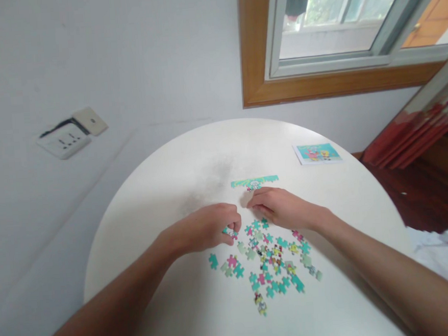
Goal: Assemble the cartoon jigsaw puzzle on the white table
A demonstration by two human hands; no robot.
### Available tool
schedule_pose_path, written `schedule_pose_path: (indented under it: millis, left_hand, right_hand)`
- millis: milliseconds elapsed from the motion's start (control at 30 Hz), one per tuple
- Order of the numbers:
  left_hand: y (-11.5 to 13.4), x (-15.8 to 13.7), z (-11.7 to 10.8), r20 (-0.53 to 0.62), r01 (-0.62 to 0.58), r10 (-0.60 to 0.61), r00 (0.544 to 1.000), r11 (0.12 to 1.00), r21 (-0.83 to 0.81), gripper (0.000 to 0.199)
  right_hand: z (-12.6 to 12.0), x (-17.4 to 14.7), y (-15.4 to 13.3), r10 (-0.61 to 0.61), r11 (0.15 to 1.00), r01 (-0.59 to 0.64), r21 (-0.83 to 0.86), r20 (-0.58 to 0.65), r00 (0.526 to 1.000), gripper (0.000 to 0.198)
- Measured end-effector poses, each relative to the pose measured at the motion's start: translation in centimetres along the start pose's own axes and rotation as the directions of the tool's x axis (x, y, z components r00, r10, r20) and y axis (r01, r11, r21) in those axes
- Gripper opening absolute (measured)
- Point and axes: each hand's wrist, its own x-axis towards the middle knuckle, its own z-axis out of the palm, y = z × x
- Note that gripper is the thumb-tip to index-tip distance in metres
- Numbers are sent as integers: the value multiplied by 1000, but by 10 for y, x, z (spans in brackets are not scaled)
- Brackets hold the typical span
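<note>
Between the thumb and curled fingers of my left hand (218, 224) is a teal, white and pink puzzle piece (230, 232), just left of the loose pieces. My right hand (282, 206) hovers close to the table, fingers bent and drawn together; whatever may be at their tips is hidden. Just beyond those fingers lies a joined strip of jigsaw (254, 181), teal and yellow-green, with a white and pink part sticking out toward me. Loose puzzle pieces (269, 262) in teal, pink, pale green and yellow spread over the tabletop below both hands.
A small picture card (318, 153) with pink and yellow cartoon figures lies at the far right of the round white table (173, 315). Beyond it are a wall with a socket (66, 140), a wood-framed window (254, 48) and a red curtain (402, 137).
</note>
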Motion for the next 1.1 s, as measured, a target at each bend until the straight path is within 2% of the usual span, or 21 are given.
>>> schedule_pose_path:
  millis: [400, 633, 767, 900, 1100]
  left_hand:
    - [2, 2, 3, 3, -118, 118, 993, 992, -50, 19]
    - [-1, 3, 3, -63, -40, 39, 997, 999, -10, 20]
    - [-3, 5, 4, -86, -51, 51, 995, 999, -5, 12]
    - [-7, 6, 7, -115, -87, 85, 990, 996, -15, 12]
    - [-5, 5, 8, -140, -51, 48, 989, 999, -14, 6]
  right_hand:
    - [-1, 2, 1, -14, 1000, 14, 22, 17, 1000, 30]
    - [0, 3, 4, -38, 998, 38, 42, 14, 999, 26]
    - [1, 2, 4, -36, 999, 35, 33, 7, 999, 25]
    - [1, 2, 4, -40, 999, 40, 27, 2, 999, 25]
    - [0, 2, 5, -38, 999, 38, 29, -5, 999, 25]
